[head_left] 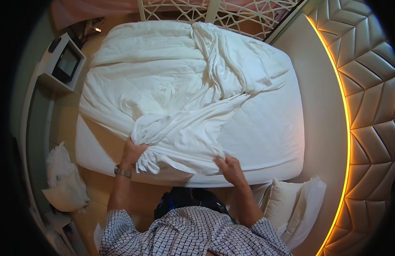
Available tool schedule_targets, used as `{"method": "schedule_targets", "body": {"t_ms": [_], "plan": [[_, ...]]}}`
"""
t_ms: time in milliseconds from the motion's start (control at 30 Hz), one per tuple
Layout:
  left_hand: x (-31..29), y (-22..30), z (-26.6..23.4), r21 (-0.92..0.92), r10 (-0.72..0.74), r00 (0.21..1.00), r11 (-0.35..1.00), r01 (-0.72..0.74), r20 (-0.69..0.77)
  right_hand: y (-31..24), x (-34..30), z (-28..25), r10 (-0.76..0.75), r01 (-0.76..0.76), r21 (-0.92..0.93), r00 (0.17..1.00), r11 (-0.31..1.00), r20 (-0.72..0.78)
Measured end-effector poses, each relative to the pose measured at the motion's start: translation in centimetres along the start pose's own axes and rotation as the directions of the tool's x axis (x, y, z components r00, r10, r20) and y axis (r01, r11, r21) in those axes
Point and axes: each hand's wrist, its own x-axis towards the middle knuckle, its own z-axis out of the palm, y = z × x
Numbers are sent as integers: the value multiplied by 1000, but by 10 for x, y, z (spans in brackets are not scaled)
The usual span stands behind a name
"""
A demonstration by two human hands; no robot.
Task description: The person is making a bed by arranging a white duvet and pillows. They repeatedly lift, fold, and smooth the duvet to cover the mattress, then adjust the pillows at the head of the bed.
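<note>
Bedding of creased white cloth (180, 132), heaped across the white-covered rectangular mattress (265, 136), is gripped at its near edge by the left hand (135, 152) and right hand (230, 169), set apart, seemingly so the span between is spread.

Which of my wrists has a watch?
Your left wrist: a watch circles it, behind the left grip on the white cloth, while your right wrist is bare.

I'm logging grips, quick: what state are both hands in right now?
Left hand: closed, holding bunched white cover.
Right hand: closed, holding the white cover's near edge.
</note>
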Motion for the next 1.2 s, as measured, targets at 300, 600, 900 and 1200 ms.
{"method": "schedule_targets", "body": {"t_ms": [300,600,900,1200], "plan": [[1,30,-28,22,30,937,999,-40,347,-23,-50,-71,87,120,773,971,623,-221],[0,34,-59,-370,115,976,928,-39,187,-59,-91,-157,-4,240,942,969,234,-246],[52,-10,-56,-661,-81,896,646,381,436,24,-111,-191,126,333,929,927,163,-354],[2,-43,94,-32,-105,495,965,259,862,157,-136,-146,443,333,940,834,68,-328]]}}
